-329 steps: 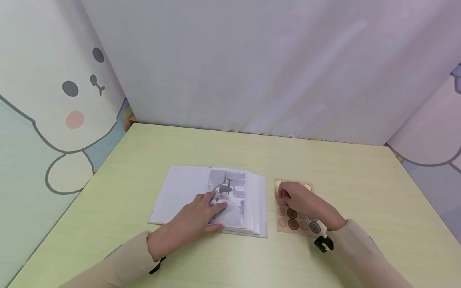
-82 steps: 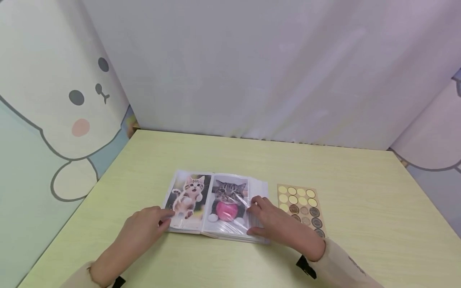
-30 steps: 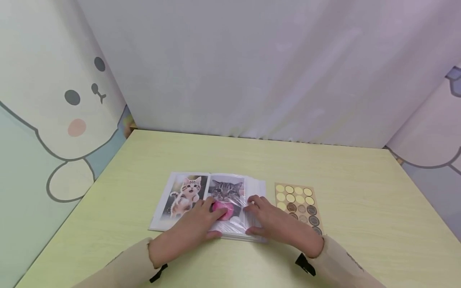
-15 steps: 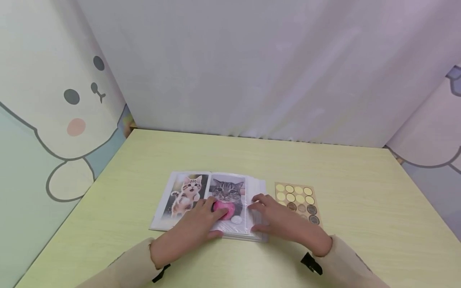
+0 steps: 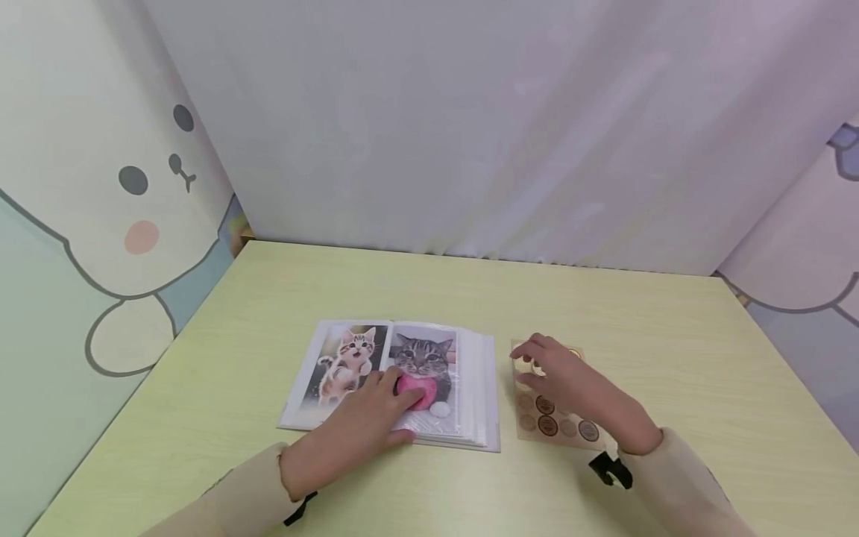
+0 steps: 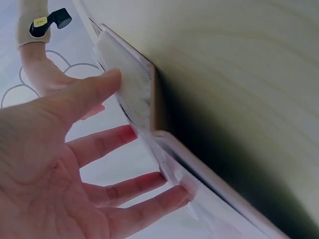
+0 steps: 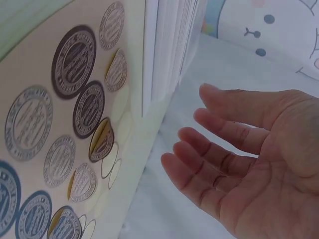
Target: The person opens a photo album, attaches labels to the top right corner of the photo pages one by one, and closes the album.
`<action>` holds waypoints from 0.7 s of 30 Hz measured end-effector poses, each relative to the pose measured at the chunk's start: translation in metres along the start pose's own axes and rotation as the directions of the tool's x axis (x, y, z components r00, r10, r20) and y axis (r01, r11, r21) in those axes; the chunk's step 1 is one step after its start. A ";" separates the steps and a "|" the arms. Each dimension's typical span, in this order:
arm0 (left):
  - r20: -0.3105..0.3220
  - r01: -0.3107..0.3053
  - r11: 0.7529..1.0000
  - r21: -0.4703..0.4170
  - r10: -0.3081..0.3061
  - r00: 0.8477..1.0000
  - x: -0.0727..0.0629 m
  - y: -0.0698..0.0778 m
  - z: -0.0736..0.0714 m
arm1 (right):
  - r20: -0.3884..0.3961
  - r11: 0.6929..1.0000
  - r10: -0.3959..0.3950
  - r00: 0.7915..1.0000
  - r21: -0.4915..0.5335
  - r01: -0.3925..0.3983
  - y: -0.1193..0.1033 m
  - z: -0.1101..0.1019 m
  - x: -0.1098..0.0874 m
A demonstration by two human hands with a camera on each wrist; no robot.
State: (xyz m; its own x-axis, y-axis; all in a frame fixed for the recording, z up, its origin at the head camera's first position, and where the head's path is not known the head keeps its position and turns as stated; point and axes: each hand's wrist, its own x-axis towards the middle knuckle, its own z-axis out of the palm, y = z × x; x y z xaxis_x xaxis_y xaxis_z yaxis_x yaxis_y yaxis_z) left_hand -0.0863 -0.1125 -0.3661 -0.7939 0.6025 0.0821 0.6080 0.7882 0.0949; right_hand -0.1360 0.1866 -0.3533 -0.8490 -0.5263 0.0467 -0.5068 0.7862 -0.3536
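A photo album (image 5: 479,395) lies open on the table, with a kitten photo (image 5: 342,365) on the left page and a photo of a cat with a pink ball (image 5: 423,354) on the right. My left hand (image 5: 356,425) rests across its right page, fingers spread, thumb by the near edge. To the right lies a brown sheet of round stickers (image 5: 535,426). My right hand (image 5: 577,384) hovers over its upper part, fingers relaxed and apart, holding nothing. In the right wrist view several stickers (image 7: 102,139) have edges lifted off the sheet, and bare yellowish circles lie beyond them.
The pale wooden table (image 5: 376,280) extends around the album and sheet. A light curtain (image 5: 470,134) hangs at its back edge, and a cartoon-printed cloth (image 5: 80,186) stands along the left side. Black camera mounts (image 5: 611,471) sit on both wrists.
The album turned from a grey picture to the cat photos. Lately the right hand left the album's right edge and moved right over the sticker sheet; the left hand stayed on the page.
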 end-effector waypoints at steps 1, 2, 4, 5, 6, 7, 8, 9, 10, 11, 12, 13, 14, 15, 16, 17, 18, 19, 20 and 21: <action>0.000 -0.001 1.000 0.002 0.001 1.000 0.000 0.000 0.000 | 0.013 0.999 0.030 0.999 0.025 -0.031 0.003 -0.002 0.000; 0.000 -0.001 1.000 0.004 0.001 1.000 0.000 0.000 0.000 | 0.026 0.997 0.062 0.998 0.045 -0.063 0.007 -0.003 0.000; 0.004 0.001 1.000 0.001 -0.001 1.000 0.000 0.000 -0.001 | 0.061 0.986 0.140 0.988 0.085 -0.145 0.013 -0.005 -0.001; 0.006 0.002 1.000 -0.001 -0.002 1.000 0.000 0.001 -0.001 | 0.082 0.978 0.173 0.981 0.106 -0.181 0.016 -0.006 -0.002; 0.008 0.003 1.000 -0.003 -0.003 1.000 0.001 0.001 -0.002 | 0.099 0.970 0.198 0.975 0.123 -0.210 0.020 -0.007 -0.002; 0.011 0.005 1.000 -0.005 -0.005 1.000 0.001 0.001 -0.002 | 0.116 0.962 0.223 0.968 0.134 -0.238 0.023 -0.007 -0.003; 0.011 0.006 1.000 -0.006 -0.006 1.000 0.001 0.001 -0.002 | 0.132 0.957 0.237 0.963 0.141 -0.255 0.027 -0.006 -0.004; 0.011 0.007 1.000 -0.007 -0.006 1.000 0.001 0.001 -0.002 | 0.150 0.952 0.248 0.957 0.146 -0.270 0.030 -0.006 -0.005; 0.011 0.007 1.000 -0.008 -0.007 1.000 0.001 0.001 -0.002 | 0.163 0.950 0.251 0.954 0.149 -0.276 0.033 -0.005 -0.006; 0.009 0.006 1.000 -0.006 -0.006 1.000 0.001 0.001 -0.002 | 0.176 0.948 0.252 0.951 0.152 -0.280 0.036 -0.004 -0.006; 0.007 0.005 1.000 -0.006 -0.005 1.000 0.000 0.001 -0.002 | 0.189 0.947 0.253 0.949 0.152 -0.283 0.038 -0.003 -0.007; 0.005 0.003 1.000 -0.003 -0.003 1.000 0.000 0.001 -0.002 | 0.203 0.945 0.254 0.946 0.155 -0.287 0.040 -0.002 -0.008; 0.003 0.003 1.000 0.001 -0.003 1.000 0.000 0.001 -0.002 | 0.217 0.943 0.255 0.942 0.160 -0.292 0.041 0.000 -0.008; 0.002 0.003 1.000 0.004 -0.003 1.000 0.000 0.000 -0.002 | 0.224 0.942 0.253 0.941 0.163 -0.292 0.042 0.001 -0.008; 0.001 0.003 1.000 0.006 -0.003 1.000 0.000 0.000 -0.002 | 0.228 0.944 0.248 0.942 0.164 -0.288 0.043 0.003 -0.008; 0.001 0.003 1.000 0.008 -0.003 1.000 0.000 0.000 -0.002 | 0.230 0.945 0.242 0.943 0.165 -0.283 0.044 0.004 -0.008; 0.003 0.004 1.000 0.008 -0.004 1.000 0.001 0.000 -0.002 | 0.230 0.946 0.237 0.944 0.168 -0.278 0.045 0.005 -0.008; 0.005 0.005 1.000 0.010 -0.005 1.000 0.001 0.000 -0.002 | 0.226 0.948 0.229 0.947 0.170 -0.270 0.045 0.006 -0.008; 0.008 0.007 1.000 0.009 -0.007 1.000 0.001 0.000 -0.002 | 0.220 0.951 0.219 0.951 0.170 -0.258 0.046 0.007 -0.008; 0.011 0.009 1.000 0.007 -0.009 1.000 0.001 0.000 -0.002 | 0.214 0.954 0.209 0.954 0.168 -0.246 0.046 0.008 -0.008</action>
State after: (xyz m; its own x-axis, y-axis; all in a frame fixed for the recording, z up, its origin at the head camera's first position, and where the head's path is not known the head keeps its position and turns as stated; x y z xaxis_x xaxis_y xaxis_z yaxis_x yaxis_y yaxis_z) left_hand -0.0870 -0.1119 -0.3641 -0.7994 0.5967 0.0700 0.6008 0.7945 0.0883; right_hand -0.1519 0.2247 -0.3771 -0.8841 -0.4075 -0.2289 -0.2494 0.8254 -0.5064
